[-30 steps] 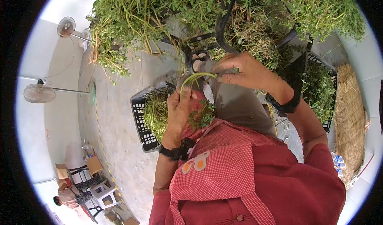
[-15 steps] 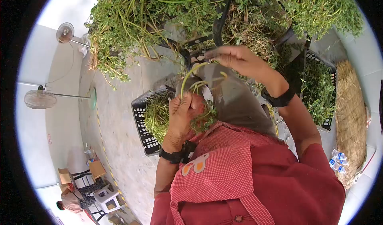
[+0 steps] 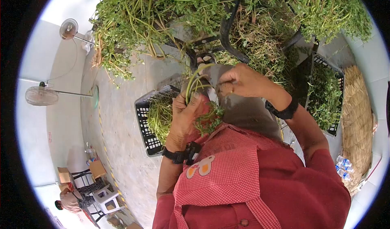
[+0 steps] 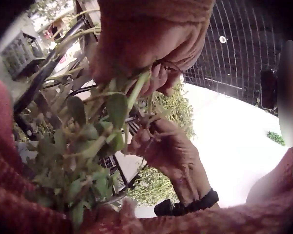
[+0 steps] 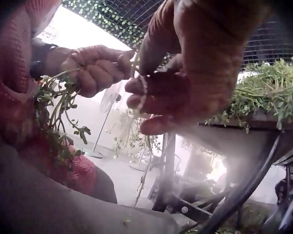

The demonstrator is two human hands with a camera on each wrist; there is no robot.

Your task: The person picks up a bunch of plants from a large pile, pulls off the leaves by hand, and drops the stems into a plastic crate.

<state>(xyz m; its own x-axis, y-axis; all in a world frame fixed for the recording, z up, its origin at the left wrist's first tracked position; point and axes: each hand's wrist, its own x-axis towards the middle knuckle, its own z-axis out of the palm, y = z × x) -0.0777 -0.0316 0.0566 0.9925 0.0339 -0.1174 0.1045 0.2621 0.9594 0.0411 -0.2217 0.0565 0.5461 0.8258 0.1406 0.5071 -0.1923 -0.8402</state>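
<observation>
In the head view the left hand (image 3: 183,114) grips several bent green stems (image 3: 194,79) between thumb and fingers, with a leafy end (image 3: 209,121) hanging below it. The right hand (image 3: 245,82) is just to the right, over the lap, its fingers curled in. In the right wrist view a thin pale stem (image 5: 136,66) runs from the left hand (image 5: 98,69) to the right hand's (image 5: 195,73) bent fingers, which pinch it. The left wrist view has leaves (image 4: 83,165) under the left hand (image 4: 151,41), and the right hand (image 4: 171,151) close by.
Piled greens (image 3: 162,13) cover a raised surface ahead, above black metal legs (image 3: 227,30). A black crate (image 3: 142,125) with stems stands left of the lap; another crate (image 3: 339,78) holds greens at right, beside a straw roll (image 3: 353,127). Fans and a seated person are far left.
The right hand moved away from the stems, lifting forward with its fingers extended, then came back lower with curled fingers. The left hand kept its grip and shifted slightly right.
</observation>
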